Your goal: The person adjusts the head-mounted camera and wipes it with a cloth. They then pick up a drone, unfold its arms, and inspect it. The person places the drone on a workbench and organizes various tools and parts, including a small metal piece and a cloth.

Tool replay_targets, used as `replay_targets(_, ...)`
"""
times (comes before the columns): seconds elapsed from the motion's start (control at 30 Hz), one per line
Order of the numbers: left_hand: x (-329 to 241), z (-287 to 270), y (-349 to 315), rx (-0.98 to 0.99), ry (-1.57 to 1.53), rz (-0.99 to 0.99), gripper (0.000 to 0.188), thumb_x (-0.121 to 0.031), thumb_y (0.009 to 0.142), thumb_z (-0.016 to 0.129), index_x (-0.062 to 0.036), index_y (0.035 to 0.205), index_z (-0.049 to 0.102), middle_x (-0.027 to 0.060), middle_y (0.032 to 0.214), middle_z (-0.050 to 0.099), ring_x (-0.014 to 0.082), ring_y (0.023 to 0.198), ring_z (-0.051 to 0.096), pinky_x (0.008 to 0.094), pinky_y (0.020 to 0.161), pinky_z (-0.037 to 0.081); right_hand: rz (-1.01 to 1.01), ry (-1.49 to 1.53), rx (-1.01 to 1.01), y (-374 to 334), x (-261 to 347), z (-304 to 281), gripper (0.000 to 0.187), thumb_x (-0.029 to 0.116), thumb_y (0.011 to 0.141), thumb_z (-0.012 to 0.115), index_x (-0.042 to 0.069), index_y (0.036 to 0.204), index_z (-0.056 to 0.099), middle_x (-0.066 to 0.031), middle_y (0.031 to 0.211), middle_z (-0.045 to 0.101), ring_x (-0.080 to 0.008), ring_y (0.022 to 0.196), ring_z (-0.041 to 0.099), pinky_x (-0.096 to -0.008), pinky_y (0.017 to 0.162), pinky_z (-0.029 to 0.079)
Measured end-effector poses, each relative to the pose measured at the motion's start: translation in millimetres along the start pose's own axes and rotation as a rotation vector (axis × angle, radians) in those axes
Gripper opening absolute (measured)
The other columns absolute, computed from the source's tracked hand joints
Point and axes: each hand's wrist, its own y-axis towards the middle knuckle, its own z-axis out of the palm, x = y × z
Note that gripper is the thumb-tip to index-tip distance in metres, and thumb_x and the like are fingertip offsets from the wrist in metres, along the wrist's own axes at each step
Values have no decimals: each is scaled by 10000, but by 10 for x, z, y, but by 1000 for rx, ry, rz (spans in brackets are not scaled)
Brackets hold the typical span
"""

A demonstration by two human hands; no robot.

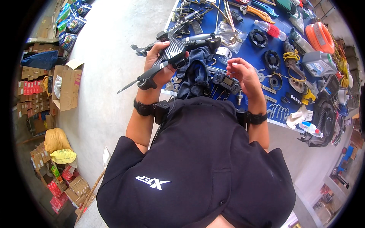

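Observation:
My left hand [157, 68] is closed around the body of a small dark folding drone [174, 49], with a striped top and propeller arms sticking out. The drone is held up at the left edge of the table. My right hand [245, 75] holds nothing I can see; its fingers are loosely bent and apart. Just left of that hand a grey drone remote controller [227, 82] with a small screen lies near the table's front edge. Between the drone and the controller sits a crumpled dark blue cloth [194, 74].
Tools and parts crowd the blue-topped table [249, 57]: black round rings [271, 59], metal hooks [278, 112], a grey jug [318, 64], an orange coil [319, 37] and a red-wrapped bottle [270, 29]. Cardboard boxes [68, 87] and sacks [57, 141] stand at the left.

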Motion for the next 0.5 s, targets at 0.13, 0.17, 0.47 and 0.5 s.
replay_targets(0.13, 13, 26, -7, -18, 2, -5, 393, -184, 923, 558, 138, 1149, 569, 257, 1000, 710, 379, 859, 732, 369, 671, 655, 7, -4, -6, 7, -15, -5, 177, 142, 955, 571, 38, 1064, 665, -49, 913, 688, -138, 833, 664, -261, 776, 501)
replay_targets(0.17, 10, 23, -3, -20, -1, -9, 392, -183, 921, 560, 137, 1147, 570, 257, 1000, 710, 380, 859, 732, 377, 682, 655, 12, -5, -8, 11, -14, -5, 176, 143, 956, 572, 40, 1064, 665, -49, 914, 689, -137, 834, 665, -261, 778, 502)
replay_targets(0.47, 2, -17, 32, 30, 27, -15, 321, -113, 893, 603, 116, 1114, 564, 207, 1003, 711, 320, 885, 733, 449, 888, 610, 24, -4, -5, 54, -45, -41, 179, 148, 958, 569, 40, 1063, 667, -46, 915, 691, -135, 839, 666, -264, 790, 504)
replay_targets(0.5, 5, -8, 34, 11, 27, -11, 339, -134, 893, 592, 127, 1109, 576, 226, 990, 712, 338, 881, 733, 431, 852, 621, 29, -7, -12, 47, -38, -29, 186, 150, 954, 564, 34, 1063, 659, -47, 912, 681, -140, 836, 656, -265, 787, 497)
